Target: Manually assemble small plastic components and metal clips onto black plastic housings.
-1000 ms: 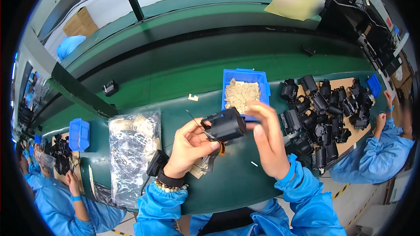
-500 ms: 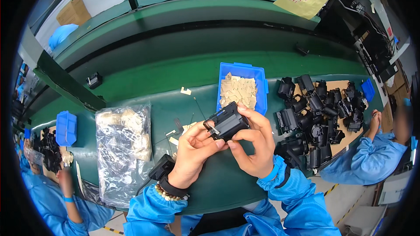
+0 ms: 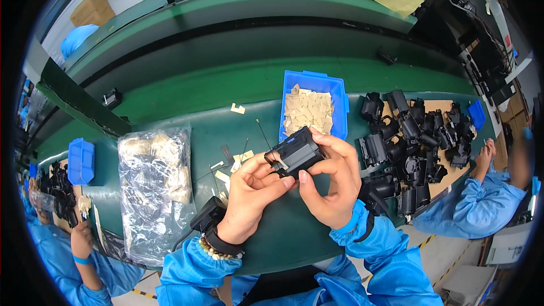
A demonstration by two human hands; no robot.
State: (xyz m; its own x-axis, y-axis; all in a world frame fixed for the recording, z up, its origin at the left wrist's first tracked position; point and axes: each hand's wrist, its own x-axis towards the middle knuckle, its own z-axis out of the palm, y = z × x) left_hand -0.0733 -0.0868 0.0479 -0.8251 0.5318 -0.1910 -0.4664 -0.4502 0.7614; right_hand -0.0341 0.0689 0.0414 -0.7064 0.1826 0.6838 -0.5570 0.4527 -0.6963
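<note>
A black plastic housing (image 3: 300,153) with a ribbed, boxy body is held between my two hands above the table. My left hand (image 3: 249,201) grips its left end, thumb along the lower edge. A small beige piece (image 3: 280,161) shows at that end by the left fingers; I cannot tell whether it is stuck on. My right hand (image 3: 334,190) is closed around the right end, with its fingers at the top corner and its thumb at the lower edge. Behind the housing stands a blue bin (image 3: 341,107) full of flat beige pieces (image 3: 309,110).
Many black housings (image 3: 416,136) lie heaped on cardboard at the right. A clear plastic bag (image 3: 150,209) lies at the left. Loose beige pieces (image 3: 245,158) and thin tools (image 3: 262,130) lie near my left hand. Co-workers' hands (image 3: 82,241) show on both sides.
The housing has turned slightly in my hands and sits a little higher on the right. My right fingers have shifted along its end. The whole view has moved slightly.
</note>
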